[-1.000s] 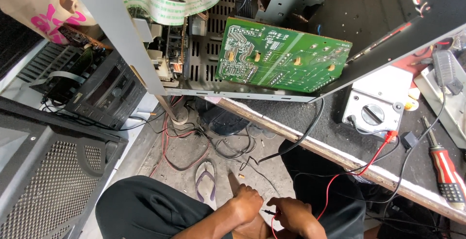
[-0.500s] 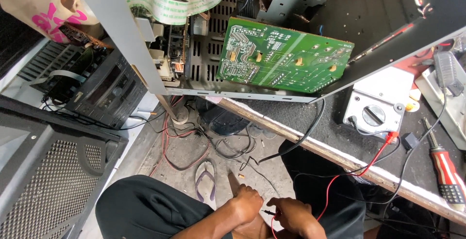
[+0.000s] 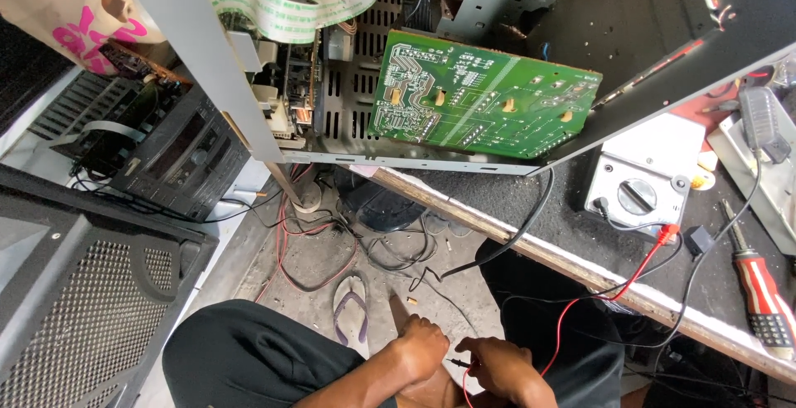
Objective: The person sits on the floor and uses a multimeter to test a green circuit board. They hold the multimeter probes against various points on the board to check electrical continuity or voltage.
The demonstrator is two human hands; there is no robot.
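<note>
My left hand (image 3: 421, 343) is curled into a fist low in the view, above my lap. My right hand (image 3: 500, 369) sits just beside it, pinching a thin dark probe tip (image 3: 458, 363) that points at the left fist. A red lead (image 3: 615, 289) runs from my right hand up to a white multimeter (image 3: 638, 177) with a round dial on the black-topped bench (image 3: 572, 225). Above the bench, a green circuit board (image 3: 481, 97) leans against an opened metal chassis (image 3: 348, 101). What the left fist encloses is hidden.
A red-and-black screwdriver (image 3: 764, 298) lies on the bench at right. A black stereo unit (image 3: 178, 155) and a perforated black speaker grille (image 3: 79, 308) stand at left. Loose cables (image 3: 332, 238) and a sandal (image 3: 351, 308) lie on the concrete floor.
</note>
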